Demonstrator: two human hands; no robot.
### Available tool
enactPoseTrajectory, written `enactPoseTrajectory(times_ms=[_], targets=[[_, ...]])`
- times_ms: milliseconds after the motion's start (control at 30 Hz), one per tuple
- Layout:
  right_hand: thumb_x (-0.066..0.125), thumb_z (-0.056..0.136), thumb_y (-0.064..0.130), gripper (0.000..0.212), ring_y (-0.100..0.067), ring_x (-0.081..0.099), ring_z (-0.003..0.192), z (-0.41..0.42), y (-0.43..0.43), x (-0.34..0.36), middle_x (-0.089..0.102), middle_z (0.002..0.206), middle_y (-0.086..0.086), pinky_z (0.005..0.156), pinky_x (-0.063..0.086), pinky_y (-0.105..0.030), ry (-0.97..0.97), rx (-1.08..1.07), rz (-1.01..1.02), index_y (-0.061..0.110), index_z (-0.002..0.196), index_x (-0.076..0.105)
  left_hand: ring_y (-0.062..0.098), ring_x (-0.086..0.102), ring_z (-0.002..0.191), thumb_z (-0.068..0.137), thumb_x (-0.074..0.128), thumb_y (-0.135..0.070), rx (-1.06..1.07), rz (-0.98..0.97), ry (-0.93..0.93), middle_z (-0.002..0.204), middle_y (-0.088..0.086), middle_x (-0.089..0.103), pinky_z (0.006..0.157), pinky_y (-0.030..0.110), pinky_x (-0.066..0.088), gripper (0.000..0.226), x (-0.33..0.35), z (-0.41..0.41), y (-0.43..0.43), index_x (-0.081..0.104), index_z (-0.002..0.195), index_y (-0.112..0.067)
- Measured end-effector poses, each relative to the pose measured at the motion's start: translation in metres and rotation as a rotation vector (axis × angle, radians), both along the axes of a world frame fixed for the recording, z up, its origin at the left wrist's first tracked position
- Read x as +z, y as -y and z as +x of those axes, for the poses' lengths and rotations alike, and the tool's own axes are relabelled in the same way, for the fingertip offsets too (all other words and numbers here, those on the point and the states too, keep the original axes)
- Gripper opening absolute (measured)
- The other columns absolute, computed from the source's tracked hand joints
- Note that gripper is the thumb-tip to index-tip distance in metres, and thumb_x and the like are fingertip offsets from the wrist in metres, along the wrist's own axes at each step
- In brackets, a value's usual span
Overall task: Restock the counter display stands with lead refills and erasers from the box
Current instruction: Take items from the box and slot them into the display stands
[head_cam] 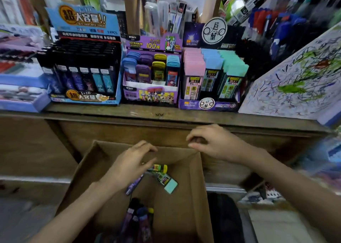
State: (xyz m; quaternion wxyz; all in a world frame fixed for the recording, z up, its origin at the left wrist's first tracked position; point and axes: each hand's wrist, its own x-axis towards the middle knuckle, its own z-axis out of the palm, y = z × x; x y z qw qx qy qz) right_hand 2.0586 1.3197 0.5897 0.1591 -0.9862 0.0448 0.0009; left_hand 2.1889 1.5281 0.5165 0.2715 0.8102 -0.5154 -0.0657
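An open cardboard box (184,205) stands below the wooden counter (158,114). My left hand (132,162) reaches into it and grips a bunch of lead refill packs: a yellow-capped one (159,168), a teal-capped one (167,183) and a purple one (133,185). More packs (138,220) lie deep in the box. My right hand (212,143) hovers over the box's far right corner, fingers loosely bent, holding nothing. On the counter stand three displays: a blue one with black packs (83,67), a purple middle one (150,71), and a purple right one (212,76) with pink, blue and teal caps.
A scribbled test pad (295,80) leans at the counter's right end. Blue trays of goods (20,84) sit at the left. Pens and boxed stationery (267,21) crowd the shelves behind the displays. A dark bag (225,218) lies right of the box.
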Motion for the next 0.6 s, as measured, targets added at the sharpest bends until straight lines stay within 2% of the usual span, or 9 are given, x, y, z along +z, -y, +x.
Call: enactPoseTrajectory(times_ms=[167,300,467,533,600], targets=[[0.06,0.09,0.029,0.021,-0.008,0.059,0.091,0.015,-0.024,-0.108,0.067,0.106,0.001,0.081,0.049,-0.026,-0.211,-0.152,0.208,0.019,0.109,0.064,0.019,0.057,0.104,0.09,0.061,-0.021,0.124,0.173,-0.19,0.113,0.002,0.053,0.088,0.034,0.045,0.027,-0.079,0.018,-0.018,0.058,0.116,-0.015],[0.059,0.09,0.032,0.028,-0.023,0.06,0.103,0.031,-0.045,-0.184,0.065,0.112,-0.007,0.086,0.05,-0.039,-0.33,-0.38,0.261,0.014,0.111,0.06,0.022,0.055,0.112,0.089,0.062,-0.022,0.274,0.246,-0.368,0.125,0.008,0.053,0.093,0.028,0.042,0.036,-0.133,0.032,-0.022,0.054,0.123,-0.012],[0.063,0.085,0.042,0.048,-0.028,0.05,0.114,0.048,-0.063,-0.237,0.047,0.123,-0.009,0.092,0.042,-0.034,-0.254,-0.575,0.301,0.016,0.122,0.047,0.024,0.054,0.11,0.082,0.071,-0.021,0.476,0.241,-0.526,0.113,0.012,0.059,0.084,0.02,0.037,0.036,-0.171,0.04,-0.021,0.06,0.114,-0.008],[0.065,0.081,0.047,0.06,-0.028,0.046,0.118,0.057,-0.065,-0.247,0.043,0.126,-0.009,0.095,0.039,-0.035,-0.213,-0.603,0.302,0.016,0.127,0.042,0.025,0.056,0.11,0.081,0.072,-0.012,0.502,0.228,-0.574,0.115,0.015,0.063,0.081,0.015,0.035,0.039,-0.179,0.039,-0.018,0.059,0.117,-0.003],[0.065,0.079,0.051,0.069,-0.028,0.039,0.121,0.066,-0.068,-0.255,0.039,0.128,-0.009,0.097,0.037,-0.036,-0.179,-0.619,0.255,0.016,0.13,0.038,0.028,0.058,0.107,0.082,0.07,-0.011,0.519,0.251,-0.581,0.116,0.017,0.064,0.078,0.017,0.036,0.042,-0.182,0.036,-0.018,0.058,0.122,-0.002]])
